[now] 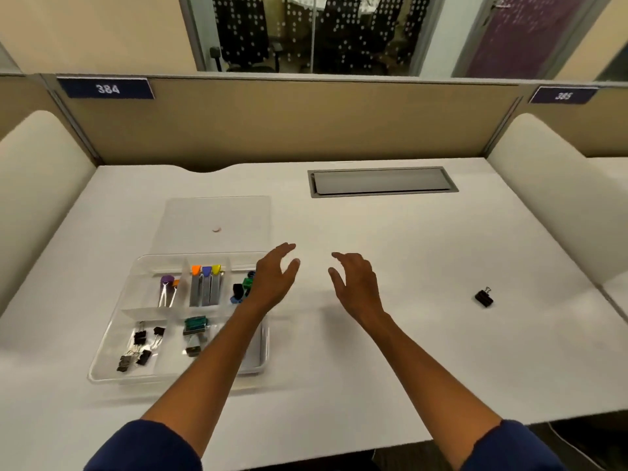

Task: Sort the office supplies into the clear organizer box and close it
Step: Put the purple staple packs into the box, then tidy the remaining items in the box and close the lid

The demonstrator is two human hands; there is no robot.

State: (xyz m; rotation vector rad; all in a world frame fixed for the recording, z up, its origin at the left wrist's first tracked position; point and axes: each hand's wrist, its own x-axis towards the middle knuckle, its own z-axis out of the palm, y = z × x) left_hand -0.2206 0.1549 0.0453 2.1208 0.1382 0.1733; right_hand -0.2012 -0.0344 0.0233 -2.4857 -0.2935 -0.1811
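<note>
One white desk (373,334) fills the view, with one grey cable hatch (382,181) set into its far side. Two bare forearms in dark blue sleeves reach out over it. One clear organizer box (102,362) sits on the left half of the desk, long axis running left to right, its lid (217,212) swung open and lying flat on the far side with one small round sticker on it.

Both hands hover empty near the middle of the desk. Left hand (275,277) is just past the box's right edge, fingers loosely spread and curved, thumb apart; its forearm crosses above the box's right compartments. Right hand (356,283) is near it, fingers likewise slack and parted, gripping nothing.

Inside the box, the far row holds two tweezer-like clips (168,290) with purple and orange heads in the left cell, pointing toward the viewer. Three long grey clips (205,287), tipped orange, purple and yellow, stand side by side in the middle cell, long axes running near to far. A cluster of blue, green and black clips (243,288) fills the right cell, partly hidden, so I cannot count it. The near left cell has about five small black binder clips (139,348); the next holds a green and grey pile (195,334).

One black binder clip (484,297) lies alone, well apart on the right of the desk, wire handles pointing away.
</note>
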